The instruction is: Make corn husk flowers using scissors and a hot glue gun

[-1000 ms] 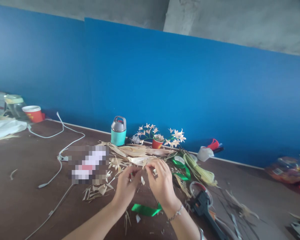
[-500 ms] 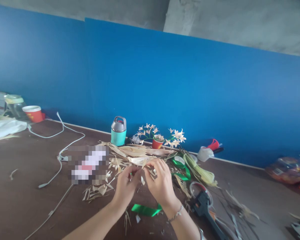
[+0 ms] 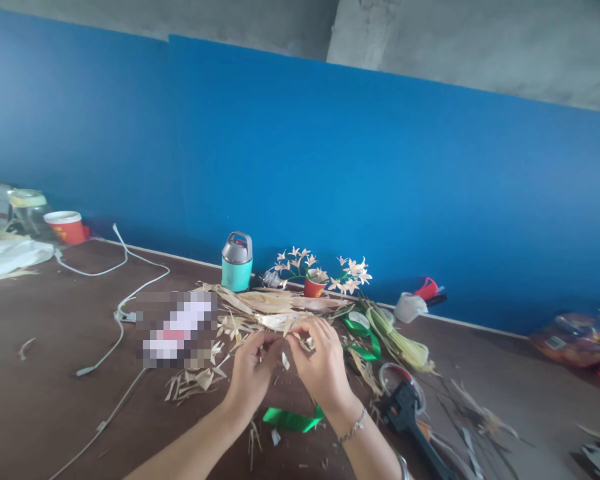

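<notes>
My left hand [image 3: 253, 373] and my right hand [image 3: 321, 365] meet over the brown table [image 3: 45, 393], fingertips pinched together on a small pale piece of dried leaf [image 3: 284, 341] with a hint of green at it. My right wrist wears a thin bracelet. Just beyond my fingers lies a heap of dried leaf strips [image 3: 260, 310]. A green ribbon [image 3: 291, 420] lies on the table below my right hand.
A teal flask [image 3: 237, 263] and a red cup of pale flowers [image 3: 314, 283] stand by the blue wall. A black tool [image 3: 410, 420] lies at the right, a white cable [image 3: 123, 300] and a red-and-white cup [image 3: 67, 227] at the left. Green tape [image 3: 363, 333] is nearby.
My hands have barely moved; the fingers of both shifted slightly closer together on the small piece.
</notes>
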Motion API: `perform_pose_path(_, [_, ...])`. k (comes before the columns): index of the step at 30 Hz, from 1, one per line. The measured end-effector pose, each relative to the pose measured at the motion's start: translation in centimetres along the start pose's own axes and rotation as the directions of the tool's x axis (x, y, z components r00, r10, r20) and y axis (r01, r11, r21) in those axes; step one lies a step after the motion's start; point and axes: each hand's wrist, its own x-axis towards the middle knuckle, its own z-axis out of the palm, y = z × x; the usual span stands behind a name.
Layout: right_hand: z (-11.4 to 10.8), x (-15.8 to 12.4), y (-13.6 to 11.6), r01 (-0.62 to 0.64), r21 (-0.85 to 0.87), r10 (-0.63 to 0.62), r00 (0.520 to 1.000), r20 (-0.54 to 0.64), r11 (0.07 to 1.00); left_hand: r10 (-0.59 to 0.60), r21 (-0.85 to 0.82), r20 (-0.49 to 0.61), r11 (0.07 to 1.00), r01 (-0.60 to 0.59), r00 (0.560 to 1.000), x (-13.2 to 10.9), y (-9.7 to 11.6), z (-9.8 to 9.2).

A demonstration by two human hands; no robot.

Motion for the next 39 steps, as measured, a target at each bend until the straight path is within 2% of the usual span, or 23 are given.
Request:
perform_pose_path(16, [0.1,0.0,0.2,0.006,0.0,-0.006,1.0,-0.018,1.0,0.015,0.048,-0.015,0.999,-0.014,1.0,-0.1,-0.1,0.0])
perform_pose_path(22, [0.1,0.0,0.1,0.006,-0.01,-0.006,1.0,-0.015,1.0,0.003,0.008,-0.006,1.0,-0.003,1.0,0.0,-0.1,0.0])
perform_pose_path(26, [-0.4,0.1,-0.2,0.009,0.074,-0.006,0.999,-0.039,0.997,-0.104,-0.128,0.002,0.986,0.103,0.995,0.1,0.7,-0.2])
perform_pose_path(29, [-0.8,0.1,-0.4,-0.002,0.125,0.015,0.994,-0.105,0.992,-0.217,-0.327,0.047,0.919,0.221,0.975,0.3,1.2,-0.3])
perform_pose_path(32, [-1.0,0.0,-0.2,-0.029,0.145,0.05,0.989,-0.142,0.989,-0.274,-0.439,0.061,0.856,0.272,0.96,0.4,1.1,-0.3])
perform_pose_path(35, [-0.8,0.1,0.0,-0.037,0.152,0.058,0.989,-0.137,0.988,-0.304,-0.488,0.097,0.815,0.312,0.948,0.5,0.8,-0.3])
perform_pose_path(39, [-0.5,0.2,0.1,-0.048,0.157,0.064,0.993,-0.102,0.986,-0.286,-0.543,0.181,0.768,0.338,0.941,0.7,0.7,-0.2])
